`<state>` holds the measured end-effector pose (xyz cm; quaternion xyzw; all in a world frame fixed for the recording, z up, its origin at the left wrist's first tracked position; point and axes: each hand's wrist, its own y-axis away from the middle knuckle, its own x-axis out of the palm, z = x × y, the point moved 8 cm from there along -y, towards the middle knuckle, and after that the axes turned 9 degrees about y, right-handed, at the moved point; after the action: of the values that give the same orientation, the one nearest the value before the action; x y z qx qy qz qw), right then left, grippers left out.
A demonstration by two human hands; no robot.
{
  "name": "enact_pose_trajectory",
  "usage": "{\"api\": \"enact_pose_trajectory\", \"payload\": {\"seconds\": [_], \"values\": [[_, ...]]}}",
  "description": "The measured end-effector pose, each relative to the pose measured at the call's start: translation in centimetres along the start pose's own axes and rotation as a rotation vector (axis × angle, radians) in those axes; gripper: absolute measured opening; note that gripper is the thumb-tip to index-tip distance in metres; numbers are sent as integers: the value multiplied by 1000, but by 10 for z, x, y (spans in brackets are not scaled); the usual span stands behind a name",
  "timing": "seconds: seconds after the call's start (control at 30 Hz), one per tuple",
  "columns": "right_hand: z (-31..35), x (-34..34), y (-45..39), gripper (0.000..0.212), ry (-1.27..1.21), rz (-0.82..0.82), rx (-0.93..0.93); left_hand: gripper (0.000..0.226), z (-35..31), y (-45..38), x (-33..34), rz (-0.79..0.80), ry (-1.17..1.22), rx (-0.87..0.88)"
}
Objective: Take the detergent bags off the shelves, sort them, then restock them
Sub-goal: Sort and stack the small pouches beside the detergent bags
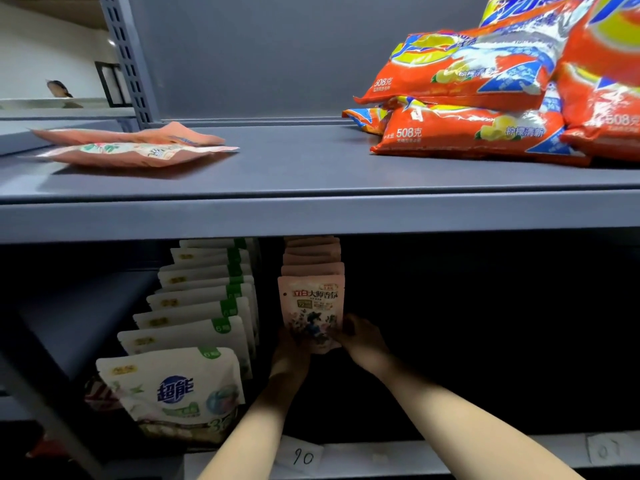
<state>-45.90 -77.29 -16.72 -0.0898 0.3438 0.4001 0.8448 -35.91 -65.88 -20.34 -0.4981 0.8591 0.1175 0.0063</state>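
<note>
1. The grey upper shelf (311,174) overhangs the dark lower bay; a white pouch row (194,327) stands just left of the hands, and a paper label (304,457) sits on the lower edge.
2. Up top – two flat pink pouches (135,147) at left, at least four orange bags (485,109) stacked at right.
3. The front pink pouch (311,306) stands upright heading its row, clasped low down between left hand (289,348) and right hand (360,336), fingers curled on its edges.

Lower shelf (381,455) — pouch row (207,306) left of second row (311,268).
</note>
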Motion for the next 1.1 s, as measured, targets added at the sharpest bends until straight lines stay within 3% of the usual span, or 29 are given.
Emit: {"api": "enact_pose_trajectory", "payload": {"seconds": [0.17,0.27,0.33,0.6,0.67,0.77,1.1], "values": [[4,-22,17,45,246,14,-7,52,-25,30,-8,-72,-160,29],[4,-37,33,40,406,5,-12,45,-40,54,-3,-37,-211,33],[5,-48,46,44,431,-8,-13,38,-52,72,-1,-6,-378,54],[48,-90,118,52,611,123,-280,23,-110,161,-17,128,-808,116],[63,-103,138,58,618,138,-344,28,-127,184,-26,122,-905,158],[88,-123,166,58,660,98,-424,41,-156,217,-41,53,-940,265],[194,-161,235,35,601,7,-669,18,-296,286,-149,-382,-650,660]]}}
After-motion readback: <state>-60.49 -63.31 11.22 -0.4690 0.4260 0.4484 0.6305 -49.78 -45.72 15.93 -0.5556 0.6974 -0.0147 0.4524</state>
